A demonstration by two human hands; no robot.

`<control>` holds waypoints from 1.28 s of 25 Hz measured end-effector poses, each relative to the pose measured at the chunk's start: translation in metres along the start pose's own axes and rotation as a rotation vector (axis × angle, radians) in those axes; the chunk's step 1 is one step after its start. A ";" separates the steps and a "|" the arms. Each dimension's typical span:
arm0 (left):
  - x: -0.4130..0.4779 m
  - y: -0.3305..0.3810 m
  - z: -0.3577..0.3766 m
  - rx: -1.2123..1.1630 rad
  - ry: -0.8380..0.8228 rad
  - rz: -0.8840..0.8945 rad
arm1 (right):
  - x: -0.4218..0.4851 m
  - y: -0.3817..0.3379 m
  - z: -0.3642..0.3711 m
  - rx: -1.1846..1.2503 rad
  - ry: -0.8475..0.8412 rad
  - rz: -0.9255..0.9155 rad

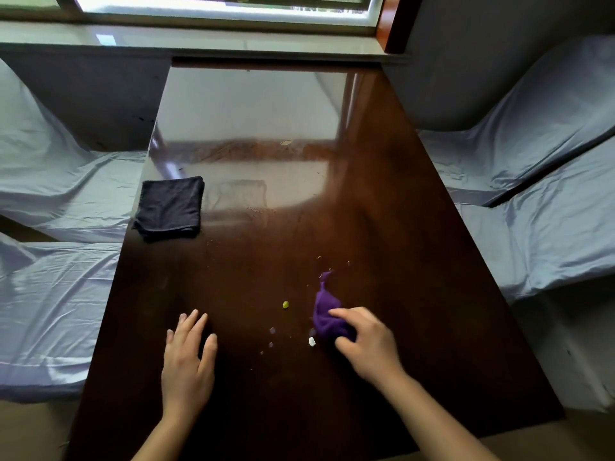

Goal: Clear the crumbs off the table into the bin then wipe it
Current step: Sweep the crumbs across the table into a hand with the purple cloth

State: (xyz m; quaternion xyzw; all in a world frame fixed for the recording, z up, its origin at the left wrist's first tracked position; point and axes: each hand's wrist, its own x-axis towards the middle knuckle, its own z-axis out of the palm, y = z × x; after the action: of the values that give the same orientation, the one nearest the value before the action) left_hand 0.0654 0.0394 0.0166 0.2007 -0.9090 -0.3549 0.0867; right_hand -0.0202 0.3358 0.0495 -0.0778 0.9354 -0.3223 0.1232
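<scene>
A dark glossy wooden table fills the view. My right hand grips a bunched purple cloth that rests on the tabletop near the front right. Left of the cloth lie crumbs: a white bit, a yellow-green bit and several tiny pale specks. A few more specks lie beyond the cloth. My left hand lies flat on the table with fingers apart, holding nothing. No bin is in view.
A folded dark towel lies near the table's left edge. Seats covered in pale blue sheets stand on the left and on the right. A window sill runs along the far end.
</scene>
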 end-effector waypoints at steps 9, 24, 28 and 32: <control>-0.005 -0.009 0.000 0.080 -0.019 0.069 | 0.008 0.017 -0.062 0.294 0.234 0.118; -0.005 -0.005 -0.006 -0.015 -0.013 0.015 | 0.001 -0.069 0.036 0.095 -0.113 -0.060; -0.006 -0.005 -0.010 -0.062 -0.017 0.005 | 0.047 -0.077 0.007 0.076 0.032 -0.081; -0.006 -0.004 -0.014 -0.109 -0.018 -0.011 | 0.076 -0.084 0.017 -0.207 -0.121 -0.103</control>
State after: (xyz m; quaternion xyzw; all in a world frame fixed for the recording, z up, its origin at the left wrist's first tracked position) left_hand 0.0763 0.0304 0.0242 0.1977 -0.8878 -0.4063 0.0874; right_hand -0.0824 0.2431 0.0755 -0.1572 0.9493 -0.2245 0.1542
